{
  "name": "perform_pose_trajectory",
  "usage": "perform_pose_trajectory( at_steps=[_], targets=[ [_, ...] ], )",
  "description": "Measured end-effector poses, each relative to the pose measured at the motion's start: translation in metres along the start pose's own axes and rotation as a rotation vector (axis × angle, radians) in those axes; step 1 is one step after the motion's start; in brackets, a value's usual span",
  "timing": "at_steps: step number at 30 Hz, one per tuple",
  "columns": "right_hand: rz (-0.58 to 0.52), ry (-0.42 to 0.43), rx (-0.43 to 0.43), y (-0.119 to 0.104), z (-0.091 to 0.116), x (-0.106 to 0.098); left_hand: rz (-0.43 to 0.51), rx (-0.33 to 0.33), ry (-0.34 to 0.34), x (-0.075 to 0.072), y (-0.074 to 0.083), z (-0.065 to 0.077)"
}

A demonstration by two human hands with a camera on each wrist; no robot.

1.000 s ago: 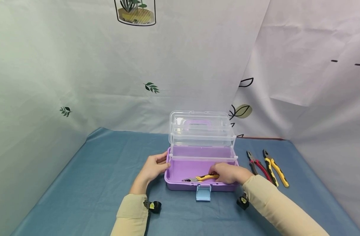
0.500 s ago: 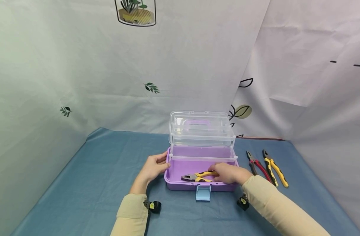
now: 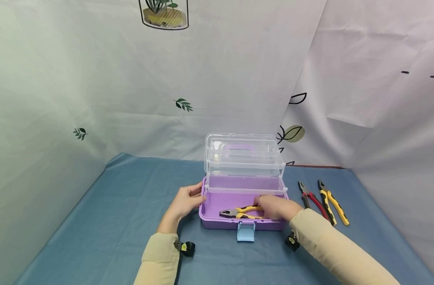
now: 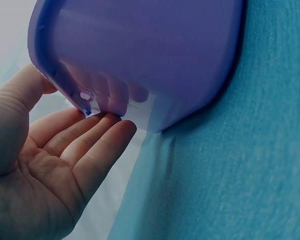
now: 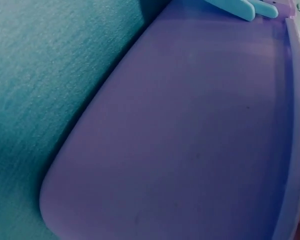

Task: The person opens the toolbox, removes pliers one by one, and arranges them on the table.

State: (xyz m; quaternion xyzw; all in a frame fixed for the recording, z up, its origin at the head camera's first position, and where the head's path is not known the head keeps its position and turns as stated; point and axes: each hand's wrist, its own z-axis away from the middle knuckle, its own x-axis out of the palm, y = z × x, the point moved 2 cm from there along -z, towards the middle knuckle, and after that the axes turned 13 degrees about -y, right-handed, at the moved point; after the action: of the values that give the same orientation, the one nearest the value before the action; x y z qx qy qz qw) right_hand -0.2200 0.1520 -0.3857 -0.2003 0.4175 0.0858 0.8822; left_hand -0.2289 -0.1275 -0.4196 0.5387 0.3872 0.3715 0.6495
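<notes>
A purple toolbox point(image 3: 217, 204) with a clear lid stands open on the table. My left hand point(image 3: 184, 202) grips its left side; in the left wrist view the thumb lies over the rim and the other fingers lie against the outside wall. Inside the box, pliers point(image 3: 232, 213) with yellow and black handles lie near the front wall, jaws to the left and handles spread. My right hand point(image 3: 275, 207) is bent down into the box at the handle ends; its fingertips are largely hidden, so I cannot tell whether they hold the pliers.
Clear hinged trays point(image 3: 245, 164) rise at the back of the box. A light blue latch point(image 3: 246, 231) hangs at the front. To the right lie red and black pliers point(image 3: 314, 201) and another yellow and black pair point(image 3: 332, 204). Pale fabric walls surround the blue cloth point(image 3: 138, 186).
The pliers in the box have settled flatter with their handles spread apart. My right hand has shifted slightly, so more of the handles shows. My left hand stays on the box.
</notes>
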Motion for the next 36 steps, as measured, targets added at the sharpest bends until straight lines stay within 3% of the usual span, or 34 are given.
perform_pose_trajectory(
  at_steps=[12,30,36],
  targets=[
    [0.035,0.003,-0.066,0.008,0.004,0.002,0.0,0.003,-0.001,0.0,-0.001,0.002],
    [-0.141,-0.071,-0.239,0.02,0.008,-0.005,0.006,0.001,0.007,0.0,0.0,0.003],
    [-0.234,-0.142,-0.304,0.024,0.01,-0.009,0.008,0.0,0.006,0.0,0.001,0.002]
  ],
)
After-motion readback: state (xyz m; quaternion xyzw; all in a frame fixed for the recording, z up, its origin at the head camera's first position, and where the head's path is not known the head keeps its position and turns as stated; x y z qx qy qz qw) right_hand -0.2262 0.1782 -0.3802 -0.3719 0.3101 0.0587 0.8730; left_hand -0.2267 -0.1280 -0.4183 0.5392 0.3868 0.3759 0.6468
